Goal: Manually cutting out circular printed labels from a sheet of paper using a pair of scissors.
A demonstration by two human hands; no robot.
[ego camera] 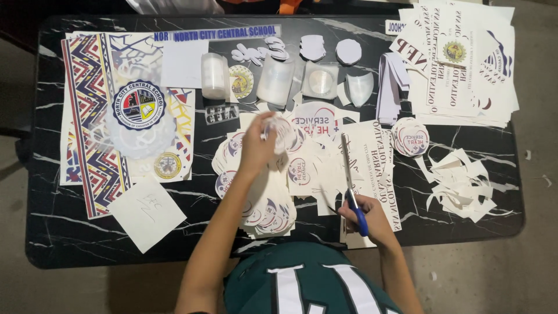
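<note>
- Scissors with blue plastic handles and long steel blades [350, 185] sit in the right hand [370, 220]; its fingers are hooked through the loops and the blades, near closed, point away from the person over the table.
- The left hand [257, 150] is raised above the middle of the table, pinching a small round white paper cut-out with a printed emblem [281, 132] between thumb and fingertips.
- Under and just beside that hand lies a fanned heap of round printed paper stickers [264, 206], already cut; a smaller neat stack of the same circles [410, 139] rests to the right of the blades.
- Between the two, uncut white printed sheets [372, 157] lie beneath the scissors, so by the look of it cutting is well along but not finished.
- A pile of curled white paper trimmings [462, 183] sits at the right edge.
- Farther off: a thick stack of printed sheets [465, 64] at the far right corner, clear plastic pieces [276, 78] along the back, and a large sheet with a zigzag border and round blue seal [116, 116] on the left of the black marble-patterned table [46, 232].
</note>
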